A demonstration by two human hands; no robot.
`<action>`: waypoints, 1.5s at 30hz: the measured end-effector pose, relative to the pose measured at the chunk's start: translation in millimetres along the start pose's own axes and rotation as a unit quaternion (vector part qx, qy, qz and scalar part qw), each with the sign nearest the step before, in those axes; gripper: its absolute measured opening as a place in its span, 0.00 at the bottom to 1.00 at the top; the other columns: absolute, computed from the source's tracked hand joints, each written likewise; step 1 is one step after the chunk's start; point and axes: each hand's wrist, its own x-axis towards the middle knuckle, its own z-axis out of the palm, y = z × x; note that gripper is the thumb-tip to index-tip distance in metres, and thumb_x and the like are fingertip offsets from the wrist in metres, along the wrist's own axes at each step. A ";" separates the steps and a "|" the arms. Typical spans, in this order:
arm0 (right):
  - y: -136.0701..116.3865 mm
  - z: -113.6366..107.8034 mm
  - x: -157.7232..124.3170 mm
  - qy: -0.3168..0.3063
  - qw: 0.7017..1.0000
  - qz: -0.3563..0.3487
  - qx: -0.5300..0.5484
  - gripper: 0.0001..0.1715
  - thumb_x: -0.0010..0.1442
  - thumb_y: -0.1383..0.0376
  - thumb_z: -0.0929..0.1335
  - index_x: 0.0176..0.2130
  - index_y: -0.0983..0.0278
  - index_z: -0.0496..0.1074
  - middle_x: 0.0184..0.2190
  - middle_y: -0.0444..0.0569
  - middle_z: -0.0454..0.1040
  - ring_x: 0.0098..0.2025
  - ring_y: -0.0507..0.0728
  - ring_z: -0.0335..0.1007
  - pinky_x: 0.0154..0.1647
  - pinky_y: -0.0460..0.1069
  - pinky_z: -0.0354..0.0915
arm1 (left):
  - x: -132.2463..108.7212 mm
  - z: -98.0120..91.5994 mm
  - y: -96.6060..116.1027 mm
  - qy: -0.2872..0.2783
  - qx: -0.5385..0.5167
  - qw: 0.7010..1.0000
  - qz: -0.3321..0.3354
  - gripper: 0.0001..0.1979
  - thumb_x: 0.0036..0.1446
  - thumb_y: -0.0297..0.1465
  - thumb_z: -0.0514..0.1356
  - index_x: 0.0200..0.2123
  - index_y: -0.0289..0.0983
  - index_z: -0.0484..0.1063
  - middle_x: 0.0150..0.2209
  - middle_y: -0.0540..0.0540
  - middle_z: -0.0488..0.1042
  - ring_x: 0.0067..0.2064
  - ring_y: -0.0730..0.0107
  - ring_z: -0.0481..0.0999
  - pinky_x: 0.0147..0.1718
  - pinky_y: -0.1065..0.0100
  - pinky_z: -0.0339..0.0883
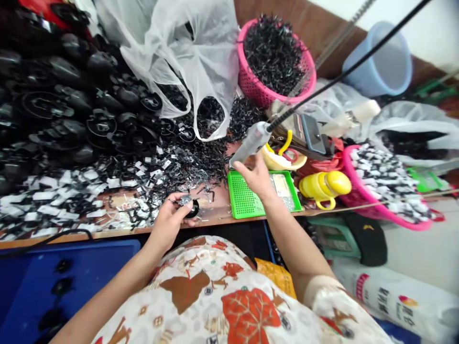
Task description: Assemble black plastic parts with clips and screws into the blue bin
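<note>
My left hand (173, 215) is closed on a small round black plastic part (192, 209) with a grey piece on it, just above the table's front edge. Its thumb presses on the top, and some fingers are hidden beneath. A grey electric screwdriver (251, 142) hangs tilted on a black cord. My right hand (255, 176) is at its lower end, thumb and fingers apart, and does not look wrapped round it. Whether the fingers touch its body I cannot tell. Below the right hand lies a green perforated tray (247, 198) with small silvery bits in its right part.
Piled black parts (64, 100) and white-tabbed pieces (53, 196) cover the left. Behind stand a plastic bag (201, 48) and a pink basket (247, 79) of black pieces. At right are a yellow cup (322, 186), a phone (312, 134) and another pink basket (387, 215).
</note>
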 end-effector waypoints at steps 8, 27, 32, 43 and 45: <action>-27.3 29.7 11.7 0.058 0.983 -0.004 0.176 0.36 0.53 0.47 0.76 0.55 0.57 0.67 0.43 0.47 0.77 0.45 0.58 0.74 0.52 0.57 0.73 | 4.0 -1.8 -1.2 0.001 0.024 0.999 0.024 0.27 0.47 0.41 0.72 0.47 0.39 0.67 0.30 0.53 0.74 0.25 0.70 0.79 0.21 0.72 0.73; -25.5 -21.9 -84.5 0.172 0.945 0.075 0.266 0.19 0.58 0.57 0.75 0.46 0.61 0.70 0.21 0.34 0.71 0.19 0.49 0.68 0.22 0.47 0.67 | 6.6 64.1 -4.1 -0.170 0.025 0.980 -0.105 0.25 0.45 0.38 0.71 0.41 0.39 0.61 0.29 0.54 0.73 0.22 0.69 0.77 0.16 0.72 0.70; -17.3 -22.5 -92.9 0.199 0.948 0.078 0.234 0.20 0.59 0.56 0.74 0.48 0.61 0.70 0.21 0.35 0.71 0.18 0.49 0.68 0.24 0.47 0.68 | 11.4 79.9 -11.3 -0.117 0.037 0.990 -0.065 0.25 0.45 0.38 0.70 0.41 0.40 0.60 0.29 0.56 0.73 0.20 0.73 0.76 0.16 0.73 0.70; -4.6 -16.1 -94.9 0.209 0.948 0.102 0.219 0.19 0.59 0.55 0.74 0.45 0.62 0.69 0.19 0.34 0.70 0.18 0.50 0.68 0.24 0.47 0.68 | 13.0 77.8 -10.8 -0.105 0.049 0.991 -0.072 0.26 0.44 0.39 0.69 0.41 0.40 0.59 0.28 0.57 0.72 0.20 0.72 0.76 0.16 0.73 0.70; -3.9 -14.8 -95.2 0.213 0.946 0.106 0.222 0.20 0.58 0.55 0.74 0.44 0.61 0.68 0.19 0.34 0.70 0.18 0.49 0.68 0.23 0.46 0.68 | 13.4 77.5 -11.6 -0.107 0.048 0.991 -0.070 0.26 0.44 0.39 0.69 0.41 0.40 0.59 0.28 0.57 0.73 0.20 0.72 0.76 0.16 0.73 0.70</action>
